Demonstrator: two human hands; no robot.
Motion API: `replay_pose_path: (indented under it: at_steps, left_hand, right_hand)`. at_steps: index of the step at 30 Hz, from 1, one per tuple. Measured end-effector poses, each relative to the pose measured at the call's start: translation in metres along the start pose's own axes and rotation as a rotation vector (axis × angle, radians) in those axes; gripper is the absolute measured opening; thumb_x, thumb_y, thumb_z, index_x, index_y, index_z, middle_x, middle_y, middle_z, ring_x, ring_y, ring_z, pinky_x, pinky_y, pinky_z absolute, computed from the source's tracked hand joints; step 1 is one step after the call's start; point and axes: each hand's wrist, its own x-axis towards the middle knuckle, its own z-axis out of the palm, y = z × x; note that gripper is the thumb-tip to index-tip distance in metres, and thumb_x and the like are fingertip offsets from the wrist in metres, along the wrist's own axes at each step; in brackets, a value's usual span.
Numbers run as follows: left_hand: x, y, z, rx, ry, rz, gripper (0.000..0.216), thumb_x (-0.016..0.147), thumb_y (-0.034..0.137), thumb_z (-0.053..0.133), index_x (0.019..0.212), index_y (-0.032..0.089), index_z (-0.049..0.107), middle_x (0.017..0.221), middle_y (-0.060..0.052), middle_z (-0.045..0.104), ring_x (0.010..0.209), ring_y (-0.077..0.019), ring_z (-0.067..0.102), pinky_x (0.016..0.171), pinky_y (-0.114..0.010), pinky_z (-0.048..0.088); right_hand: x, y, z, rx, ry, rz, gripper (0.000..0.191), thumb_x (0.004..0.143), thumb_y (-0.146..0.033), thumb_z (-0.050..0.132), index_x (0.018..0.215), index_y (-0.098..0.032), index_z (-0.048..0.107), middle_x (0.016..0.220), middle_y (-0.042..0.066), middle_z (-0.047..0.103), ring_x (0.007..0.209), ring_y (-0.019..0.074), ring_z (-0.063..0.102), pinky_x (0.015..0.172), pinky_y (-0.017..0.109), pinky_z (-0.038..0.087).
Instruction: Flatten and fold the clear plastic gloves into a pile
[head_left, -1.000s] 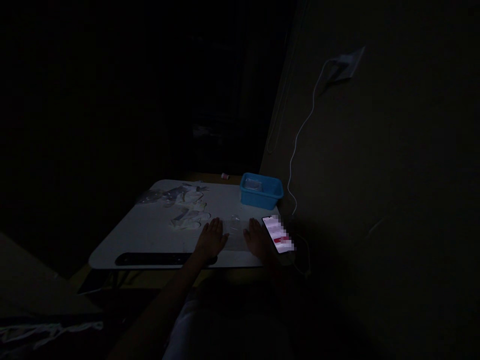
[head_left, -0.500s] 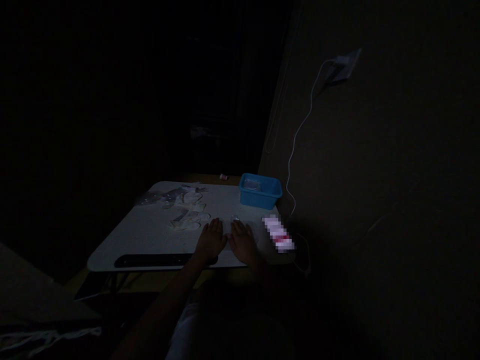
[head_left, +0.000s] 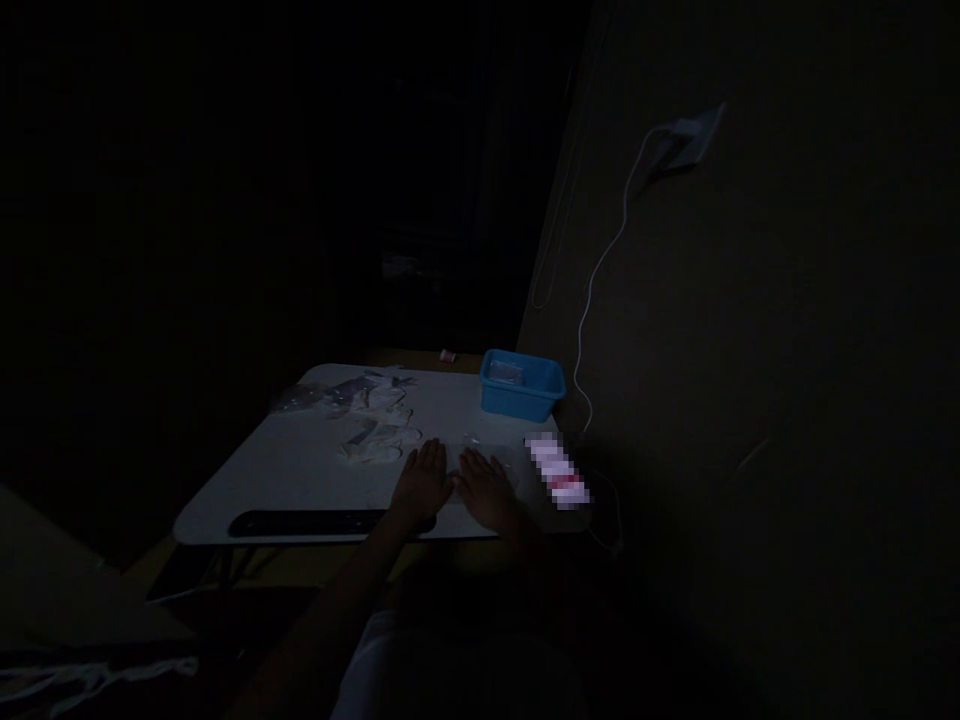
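My left hand [head_left: 421,482] lies flat near the front of the white table [head_left: 277,470], fingers stretched away from me. Beside it, thumbs close together, my right hand [head_left: 484,488] rests flat on a clear plastic bag [head_left: 508,458]. The bag's edges show past the right fingertips; how far it runs beneath the left hand is hard to see in the dim light. To the left are several whitish, crumpled pieces that look like thin gloves [head_left: 375,437], with a crinkled clear plastic wrapper [head_left: 304,398] behind them.
A blue basket [head_left: 519,402] at the back right holds a clear-wrapped item [head_left: 505,373]. A lit, blurred-out phone [head_left: 556,470] lies at the right edge. A white cable [head_left: 589,290] hangs from the wall socket [head_left: 686,140]. A black slot [head_left: 315,522] runs along the table's front.
My right hand has slid slightly down and left, showing a little more of the clear bag. The left hand stays nearly in place.
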Motion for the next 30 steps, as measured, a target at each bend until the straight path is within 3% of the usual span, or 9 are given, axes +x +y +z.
replay_pose_path:
  at_steps: [4,14,19,22,25,30]
  left_hand:
    - [0.001,0.000,0.003,-0.019,0.028,-0.001,0.056,0.087,0.038,0.024,0.128,0.002,0.037,0.135,-0.018,0.036,0.126,-0.0261,0.031,0.101,-0.041,0.026]
    - [0.001,-0.001,0.011,-0.097,0.102,-0.012,0.053,0.086,0.037,0.028,0.124,0.002,0.041,0.133,-0.020,0.038,0.126,-0.0266,0.031,0.101,-0.042,0.026]
    - [0.004,-0.013,0.020,-0.318,0.270,-0.004,0.043,0.087,0.033,0.031,0.116,0.006,0.048,0.126,-0.019,0.048,0.123,-0.0265,0.035,0.100,-0.044,0.030]
    - [0.006,-0.023,0.025,-0.519,0.369,-0.108,0.038,0.087,0.028,0.028,0.113,0.011,0.050,0.121,-0.016,0.052,0.118,-0.0232,0.043,0.096,-0.044,0.036]
    - [0.006,-0.026,0.024,-0.610,0.390,-0.190,0.036,0.086,0.028,0.029,0.110,0.012,0.052,0.116,-0.015,0.056,0.109,-0.0223,0.051,0.092,-0.042,0.041]
    - [0.003,-0.021,0.014,-0.650,0.375,-0.151,0.036,0.084,0.031,0.031,0.104,0.014,0.055,0.107,-0.013,0.060,0.099,-0.0216,0.055,0.087,-0.040,0.044]
  right_hand:
    - [-0.003,0.016,0.003,-0.004,0.030,-0.020,0.044,0.091,-0.034,0.025,0.128,-0.016,0.040,0.135,0.007,0.038,0.126,0.0170,0.032,0.103,0.036,0.022]
    - [-0.007,0.024,0.003,-0.063,0.068,0.322,0.050,0.087,-0.034,0.032,0.126,-0.005,0.042,0.135,0.018,0.037,0.126,0.0264,0.030,0.101,0.040,0.021]
    - [-0.008,0.022,0.002,-0.065,0.053,0.328,0.051,0.088,-0.034,0.029,0.128,-0.006,0.040,0.136,0.017,0.035,0.127,0.0259,0.029,0.102,0.040,0.018]
    - [-0.008,0.022,0.001,-0.065,0.050,0.333,0.050,0.087,-0.035,0.029,0.128,-0.007,0.040,0.136,0.017,0.035,0.127,0.0251,0.028,0.102,0.040,0.019]
    - [-0.008,0.021,-0.002,-0.056,0.037,0.339,0.051,0.087,-0.035,0.028,0.128,-0.007,0.040,0.136,0.017,0.034,0.127,0.0251,0.028,0.102,0.040,0.018]
    - [-0.010,0.018,-0.007,-0.036,0.026,0.351,0.051,0.087,-0.034,0.029,0.128,-0.006,0.039,0.137,0.017,0.033,0.128,0.0251,0.026,0.102,0.039,0.018]
